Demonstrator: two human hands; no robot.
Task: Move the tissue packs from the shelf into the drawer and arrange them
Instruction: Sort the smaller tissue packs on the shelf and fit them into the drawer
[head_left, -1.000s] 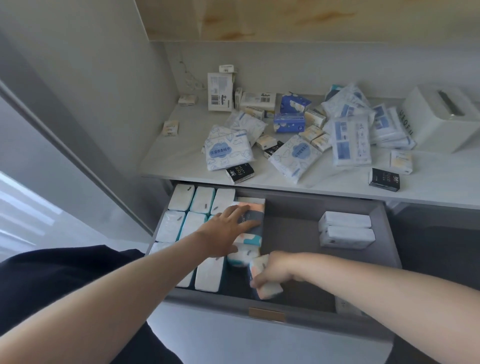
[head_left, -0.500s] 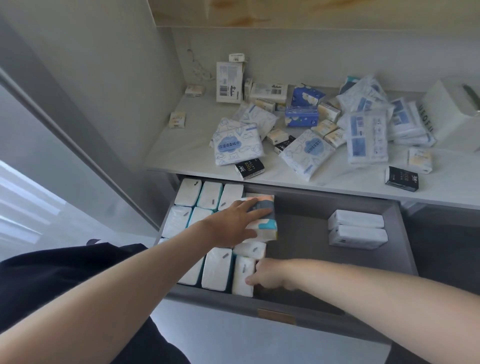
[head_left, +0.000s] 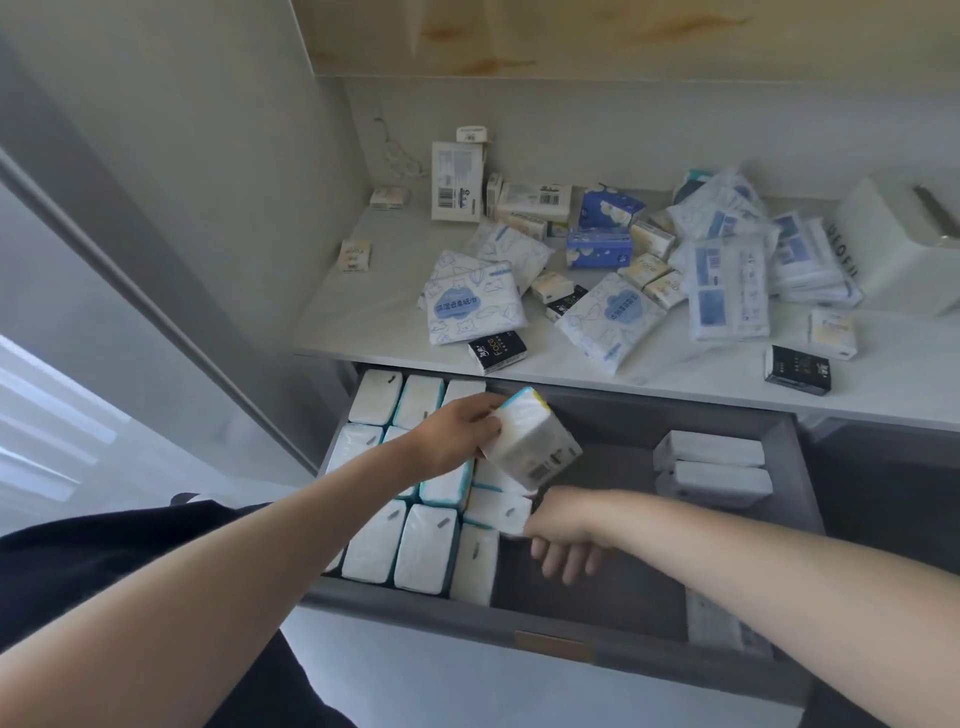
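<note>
Centrally, a white tissue pack (head_left: 530, 441) w/ a teal-and-yellow end is held tilted just above the open drawer (head_left: 571, 621), over the third column of packs. The left hand (head_left: 457, 431) grips its left end, fingers curled round it. The tilt looks meant to drop it in on edge, same as its neighbours.

The right hand (head_left: 566, 530) sits low in the drawer, fingers relaxed and hanging down, holding nothing. Its side touches the end of a row pack (head_left: 498, 512), prob. steadying that column so it won't tip into the bare part of the drawer.

The stored packs (head_left: 415, 551) stand on edge, pressed tight in approx. three columns against the drawer's left wall; upright likely saves room. A spare pair (head_left: 711, 462) of packs lies side by side, touching, at the right, well apart from the columns.

Above, the shelf (head_left: 363, 322) carries a loose heap (head_left: 623, 306) of mixed packs, blue, white, black etc., so most of the moving looks undone. A white tissue box (head_left: 893, 249) sits at the shelf's far right.
</note>
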